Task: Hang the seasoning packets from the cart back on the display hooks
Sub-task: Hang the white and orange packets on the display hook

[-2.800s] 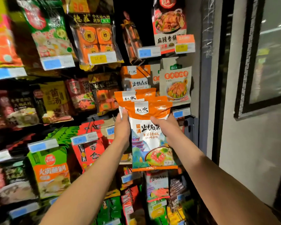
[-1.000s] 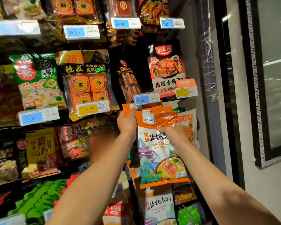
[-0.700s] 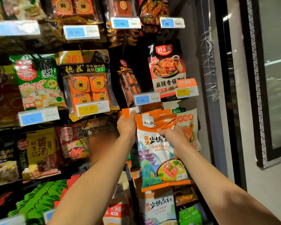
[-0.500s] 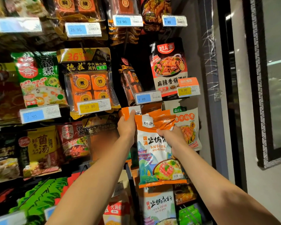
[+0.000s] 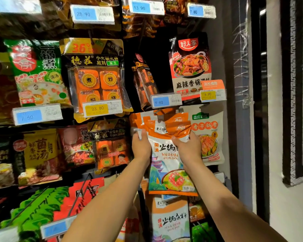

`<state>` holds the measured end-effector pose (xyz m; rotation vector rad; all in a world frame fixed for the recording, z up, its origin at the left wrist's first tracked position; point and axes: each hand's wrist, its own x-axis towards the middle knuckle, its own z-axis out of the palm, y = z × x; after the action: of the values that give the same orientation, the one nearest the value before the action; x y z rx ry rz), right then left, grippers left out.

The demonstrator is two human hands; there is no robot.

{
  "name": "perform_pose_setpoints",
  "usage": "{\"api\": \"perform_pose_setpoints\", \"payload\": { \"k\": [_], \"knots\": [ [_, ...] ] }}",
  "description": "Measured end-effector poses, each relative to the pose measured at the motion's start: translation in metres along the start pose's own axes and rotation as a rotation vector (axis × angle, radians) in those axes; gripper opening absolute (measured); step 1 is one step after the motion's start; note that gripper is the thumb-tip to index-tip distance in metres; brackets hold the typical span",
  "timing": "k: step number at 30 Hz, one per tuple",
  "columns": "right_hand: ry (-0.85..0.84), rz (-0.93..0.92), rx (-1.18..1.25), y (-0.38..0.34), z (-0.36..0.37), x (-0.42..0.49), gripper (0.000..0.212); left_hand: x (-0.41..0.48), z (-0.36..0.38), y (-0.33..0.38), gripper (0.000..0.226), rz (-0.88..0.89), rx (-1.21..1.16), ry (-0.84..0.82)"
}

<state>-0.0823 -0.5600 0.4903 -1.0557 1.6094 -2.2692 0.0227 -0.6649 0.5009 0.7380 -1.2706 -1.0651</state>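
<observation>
Evidently both hands pinch the orange-topped seasoning packets (image 5: 166,151) by their upper corners, left hand (image 5: 140,145) and right hand (image 5: 188,147) either side, to line the top holes (hidden in the bunched headers) with the display hook under the 9.90 price tag (image 5: 165,100).

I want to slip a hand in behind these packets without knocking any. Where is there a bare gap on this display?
One dark gap shows: between the side-on orange packets and the black-and-red packet, above the 9.90 tag. Elsewhere packets overlap, most tightly where both hands grip the orange-topped packets.
</observation>
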Motion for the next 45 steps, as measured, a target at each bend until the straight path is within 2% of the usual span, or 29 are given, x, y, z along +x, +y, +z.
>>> {"api": "perform_pose_setpoints", "payload": {
  "k": [4,11,17,22,26,31,34,36,45],
  "knots": [
    [-0.08,0.121,0.08,-0.002,0.002,0.001,0.014,0.011,-0.005,0.001,0.04,-0.051,0.079,0.022],
    [-0.048,0.071,0.025,-0.006,0.014,-0.006,0.017,0.005,-0.012,0.0,0.049,0.01,0.123,-0.024],
    [-0.056,0.049,0.011,-0.012,0.019,-0.016,0.021,-0.007,-0.021,-0.002,0.042,0.143,0.1,0.005],
    [-0.042,0.115,0.055,-0.022,0.018,-0.021,0.018,-0.028,-0.021,0.013,0.042,0.221,0.274,0.078],
    [-0.061,0.156,0.091,-0.026,0.011,-0.024,0.017,-0.037,-0.022,0.02,0.042,0.276,0.207,0.045],
    [-0.123,0.193,0.162,-0.039,-0.006,-0.027,0.018,-0.046,-0.025,0.032,0.04,0.127,0.069,-0.073],
    [-0.157,0.186,0.164,-0.045,-0.017,-0.034,0.012,-0.051,-0.027,0.041,0.028,-0.012,-0.076,-0.202],
    [-0.179,0.179,0.16,-0.046,-0.021,-0.037,0.012,-0.05,-0.03,0.042,0.032,-0.056,-0.119,-0.244],
    [-0.156,0.081,0.102,-0.039,-0.025,-0.05,0.029,-0.051,-0.025,0.044,0.028,-0.051,-0.188,-0.144]
  ]
}}
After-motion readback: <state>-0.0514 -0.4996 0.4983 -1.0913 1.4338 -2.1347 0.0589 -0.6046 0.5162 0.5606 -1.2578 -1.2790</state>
